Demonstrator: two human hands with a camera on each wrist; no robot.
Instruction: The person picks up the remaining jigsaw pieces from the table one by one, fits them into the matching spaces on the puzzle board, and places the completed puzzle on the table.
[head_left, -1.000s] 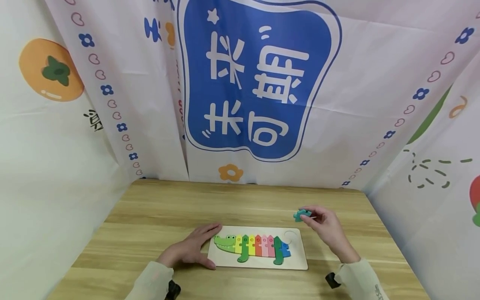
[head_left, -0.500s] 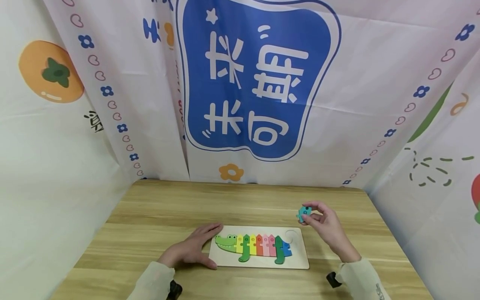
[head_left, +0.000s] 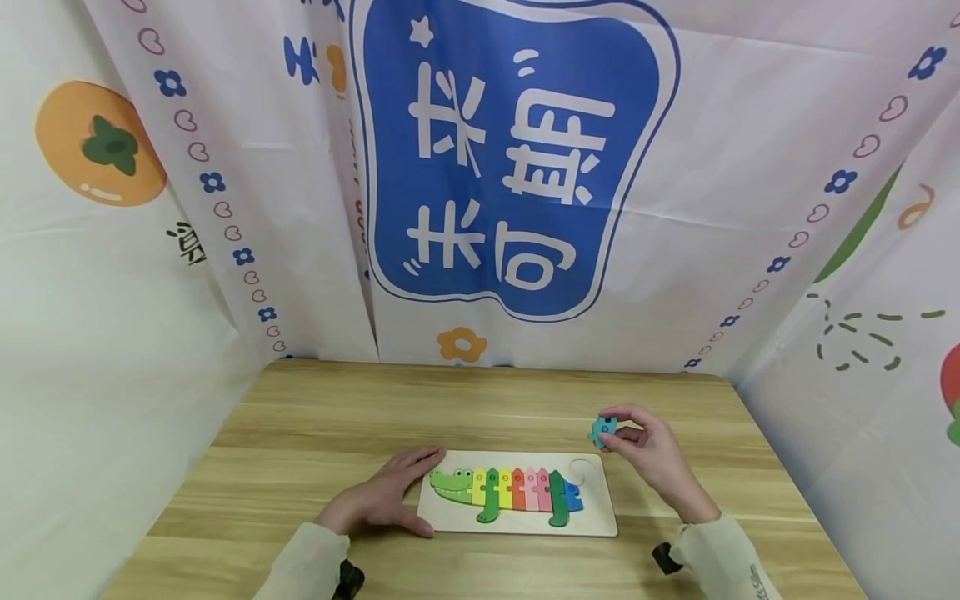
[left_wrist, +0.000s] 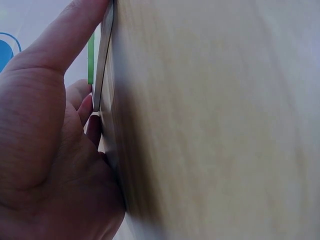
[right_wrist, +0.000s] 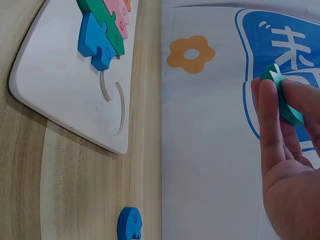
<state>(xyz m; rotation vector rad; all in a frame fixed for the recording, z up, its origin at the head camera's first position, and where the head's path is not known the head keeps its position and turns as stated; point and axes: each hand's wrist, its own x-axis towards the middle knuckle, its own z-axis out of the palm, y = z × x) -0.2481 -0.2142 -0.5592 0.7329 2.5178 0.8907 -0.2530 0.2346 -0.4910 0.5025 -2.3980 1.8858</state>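
In the head view a pale wooden puzzle board [head_left: 517, 525] lies on the table with a crocodile made of coloured pieces: a green head [head_left: 452, 483], several striped body pieces and a blue piece [head_left: 572, 497] at the right end. A curled groove [right_wrist: 120, 107] shows beyond that blue piece. My left hand [head_left: 386, 492] rests spread at the board's left end, thumb at the near edge and fingers at the far corner. Raised beyond the board's far right corner, my right hand [head_left: 651, 450] pinches a teal puzzle piece [head_left: 602, 430] between thumb and fingertips.
A loose blue puzzle piece [right_wrist: 130, 224] lies on the wooden table [right_wrist: 75, 200] off the board's right end, seen in the right wrist view. Printed cloth walls [head_left: 735, 125] stand behind the table and on both sides.
My right hand has turned the teal piece so that its numbered face shows, rising slightly and then dipping a little to the left. The left hand stays put on the board.
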